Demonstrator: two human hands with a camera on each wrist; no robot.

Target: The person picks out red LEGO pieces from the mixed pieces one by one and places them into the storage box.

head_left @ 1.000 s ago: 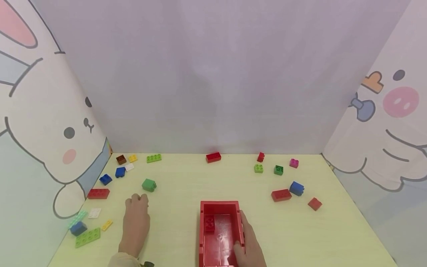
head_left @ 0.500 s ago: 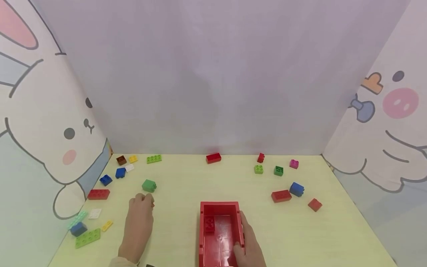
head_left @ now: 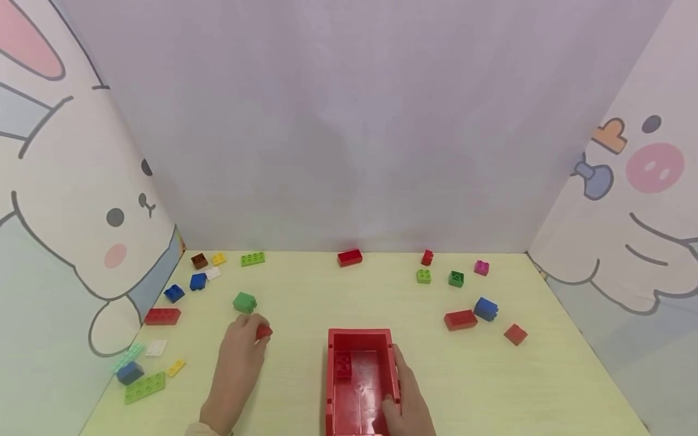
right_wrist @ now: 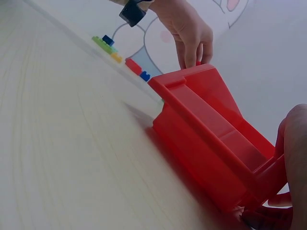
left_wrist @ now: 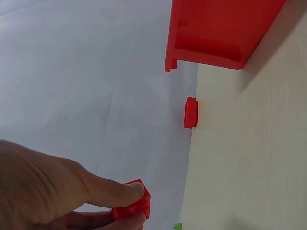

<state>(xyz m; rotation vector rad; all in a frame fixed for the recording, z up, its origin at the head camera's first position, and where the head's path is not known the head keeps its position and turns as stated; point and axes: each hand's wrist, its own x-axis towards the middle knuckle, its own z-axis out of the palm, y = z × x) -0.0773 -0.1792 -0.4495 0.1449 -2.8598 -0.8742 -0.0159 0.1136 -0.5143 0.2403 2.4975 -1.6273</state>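
Between thumb and fingers my left hand [head_left: 242,357] pinches a small red toy brick [head_left: 264,331], held just in front of a green brick [head_left: 244,302]. The left wrist view shows the same red brick [left_wrist: 133,206] at the fingertips, partly covered by them. My right hand [head_left: 408,396] grips the right wall of a red open-topped box [head_left: 358,332], thumb over the rim. Inside the box, by its left wall, lies one red brick [head_left: 343,366]. Most of the box's near end falls outside the head view.
Several bricks line the left side, among them a red one [head_left: 162,317] and a lime one [head_left: 145,387]. More lie right, including a blue brick [head_left: 486,309] and a red brick [head_left: 460,320]. A red brick [head_left: 349,258] sits by the back curtain [head_left: 349,151].
My left hand has moved right with the red brick, which has come into clearer sight. My right hand and the box have stayed in place.
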